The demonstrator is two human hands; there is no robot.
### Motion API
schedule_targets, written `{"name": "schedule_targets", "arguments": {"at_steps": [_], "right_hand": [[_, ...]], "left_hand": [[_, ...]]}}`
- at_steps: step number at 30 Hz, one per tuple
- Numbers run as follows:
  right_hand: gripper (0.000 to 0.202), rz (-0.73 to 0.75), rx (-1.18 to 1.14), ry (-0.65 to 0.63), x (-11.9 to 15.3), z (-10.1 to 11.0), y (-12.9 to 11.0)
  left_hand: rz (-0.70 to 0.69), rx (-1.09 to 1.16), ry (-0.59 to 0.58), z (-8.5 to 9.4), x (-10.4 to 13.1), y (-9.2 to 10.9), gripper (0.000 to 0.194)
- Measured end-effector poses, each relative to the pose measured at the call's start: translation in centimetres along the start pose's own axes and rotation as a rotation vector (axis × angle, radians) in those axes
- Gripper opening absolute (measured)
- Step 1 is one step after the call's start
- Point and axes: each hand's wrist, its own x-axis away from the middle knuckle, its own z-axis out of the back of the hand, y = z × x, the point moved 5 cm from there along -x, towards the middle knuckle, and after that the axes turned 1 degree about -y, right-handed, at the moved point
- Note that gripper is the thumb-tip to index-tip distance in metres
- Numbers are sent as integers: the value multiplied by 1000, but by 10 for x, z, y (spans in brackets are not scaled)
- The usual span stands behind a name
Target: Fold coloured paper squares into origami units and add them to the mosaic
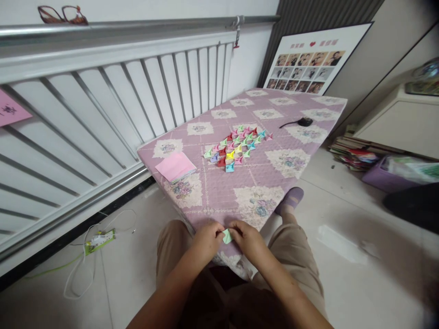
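Between my two hands is a small piece of folded light green paper (pixel 227 236), held just over the near corner of the table. My left hand (pixel 210 235) pinches its left edge between thumb and fingers. On the opposite edge, my right hand (pixel 243 232) has its fingers closed in the same way. Farther up the table lie several small folded paper pieces (pixel 236 148) in rows, coloured green, pink, red, blue and yellow. A stack of pink paper sheets (pixel 176 167) rests near the left edge.
A purple patterned cloth covers the table (pixel 219 196). Near its right edge lies a black object with a cord (pixel 304 121). A white radiator (pixel 137 100) runs along the left. On the floor are a power strip (pixel 100 241) with cables and a purple bin (pixel 387 176).
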Motion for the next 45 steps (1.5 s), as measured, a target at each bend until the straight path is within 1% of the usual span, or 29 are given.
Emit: {"name": "schedule_targets", "arguments": {"at_steps": [2,4,8,11,14,17,20,23,27,29,31,34,38,42,45], "right_hand": [[13,88,92,16,1,1,-1],[14,142,147,-3,4,1,-2],[14,140,214,-30,7,-1,-1],[13,134,238,-39,5,-2,-2],[10,122,247,-75,2,-2,-2],[11,143,257,-133,-1,-2,-1],[11,183,310,-156,-1,-4,0],[11,245,401,-123,2,-6,1],[22,338,517,-62,11,-10,0],[22,359,550,-64,15,-12,0],[18,383,568,-80,18,-12,0],[15,435,603,-93,24,-12,-1],[25,485,657,-65,35,-12,-1],[33,449,695,-34,47,-16,2],[37,400,690,-7,53,-18,4]], "left_hand": [[-12,-96,5,0,0,3,13],[-26,-164,19,1,0,5,12],[-50,-216,13,2,0,6,10],[-57,-253,-24,3,-3,4,12],[-69,-280,-74,4,-6,3,12],[-101,-297,-119,5,-10,3,11],[-156,-329,-150,6,-13,5,12],[-216,-390,-178,4,-14,5,14],[-280,-517,-182,1,-9,2,20],[-301,-576,-190,-1,-5,1,22],[-318,-617,-195,-2,-1,0,22],[-341,-673,-190,-4,2,-3,21],[-426,-744,-139,-8,10,-7,22],[-533,-801,-42,-10,24,-9,29],[-559,-867,1,-10,31,-8,33]]}}
